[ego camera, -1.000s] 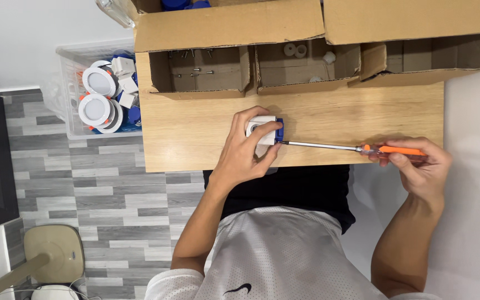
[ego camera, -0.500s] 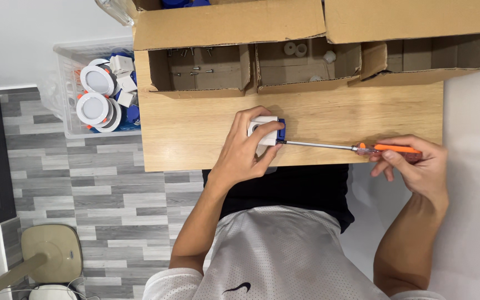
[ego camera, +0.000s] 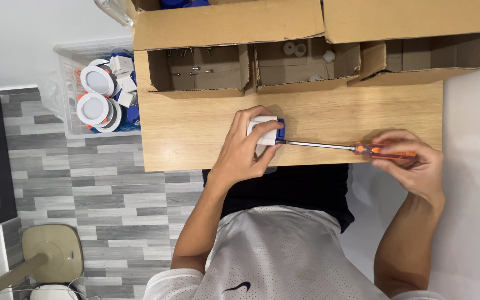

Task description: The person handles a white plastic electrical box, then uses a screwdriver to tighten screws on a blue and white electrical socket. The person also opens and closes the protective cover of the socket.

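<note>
Tabletop of pale wood (ego camera: pixel 195 133) carried three open brown cardboard boxes (ego camera: pixel 229 25) along its far edge. Left compartment (ego camera: pixel 201 69) held loose metal screws; middle compartment (ego camera: pixel 301 58) held small white round parts; right compartment's (ego camera: pixel 429 53) contents could not be made out. Clear plastic crate (ego camera: pixel 68 89) on the grey floor held round white lamp fittings with blue and white pieces. Left hand (ego camera: pixel 245 153) gripped a small white-and-blue block (ego camera: pixel 268 130) against the table's near edge, fingers curled over it. Right hand (ego camera: pixel 412 164) closed around an orange-handled screwdriver (ego camera: pixel 356 148), tip at the block.
</note>
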